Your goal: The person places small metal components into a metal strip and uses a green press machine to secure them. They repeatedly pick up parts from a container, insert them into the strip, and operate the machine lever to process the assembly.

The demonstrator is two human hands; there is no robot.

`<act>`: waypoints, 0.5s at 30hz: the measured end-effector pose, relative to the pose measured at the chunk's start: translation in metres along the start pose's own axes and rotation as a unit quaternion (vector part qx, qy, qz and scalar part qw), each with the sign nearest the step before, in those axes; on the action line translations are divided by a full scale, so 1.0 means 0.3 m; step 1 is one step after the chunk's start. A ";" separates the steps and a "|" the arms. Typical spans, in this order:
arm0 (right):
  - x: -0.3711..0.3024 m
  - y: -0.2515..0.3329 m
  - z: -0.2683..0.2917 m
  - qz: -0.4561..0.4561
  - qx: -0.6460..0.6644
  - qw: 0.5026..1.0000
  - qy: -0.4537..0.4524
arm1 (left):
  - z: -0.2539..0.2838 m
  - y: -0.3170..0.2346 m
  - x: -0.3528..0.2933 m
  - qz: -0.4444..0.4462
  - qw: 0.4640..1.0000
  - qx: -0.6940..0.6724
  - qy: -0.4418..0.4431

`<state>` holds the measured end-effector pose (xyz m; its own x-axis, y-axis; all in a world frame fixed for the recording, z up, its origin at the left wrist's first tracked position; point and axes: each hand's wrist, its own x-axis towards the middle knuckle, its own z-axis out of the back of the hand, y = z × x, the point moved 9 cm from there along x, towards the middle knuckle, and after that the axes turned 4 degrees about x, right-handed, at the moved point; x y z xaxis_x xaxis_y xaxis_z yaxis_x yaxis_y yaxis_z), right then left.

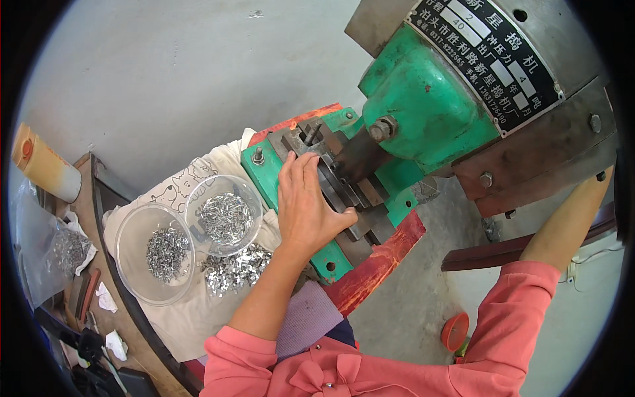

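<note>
My left hand [305,206] rests against the near side of the steel die block [340,185] on a green bench press [423,106]. Its thumb and fingers are spread apart along the block, and I see nothing held in them. Above the die, the dark ram [362,155] comes down close to the block. My right forearm [572,208] reaches up at the far right, and the hand itself is hidden behind the press's grey side plate [536,159].
Left of the press, two clear plastic tubs [122,248] hold small metal parts. A loose pile of shiny metal pieces [237,270] lies on the cream cloth [172,324]. A yellowish container [46,165] and a plastic bag [40,245] stand farther left. A red bowl [455,332] is on the floor.
</note>
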<state>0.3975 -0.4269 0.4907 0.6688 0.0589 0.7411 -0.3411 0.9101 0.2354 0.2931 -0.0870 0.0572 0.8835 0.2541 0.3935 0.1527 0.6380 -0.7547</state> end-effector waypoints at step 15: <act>-0.549 -0.390 -0.112 -0.043 0.215 0.943 -0.249 | 0.006 -0.006 0.006 -0.015 1.000 0.016 -0.001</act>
<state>0.3495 -0.5294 0.3200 0.3487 -0.3053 0.8861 -0.6075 0.6464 0.4617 0.2937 -0.0864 0.0601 0.8775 0.2366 0.4172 0.1648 0.6683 -0.7255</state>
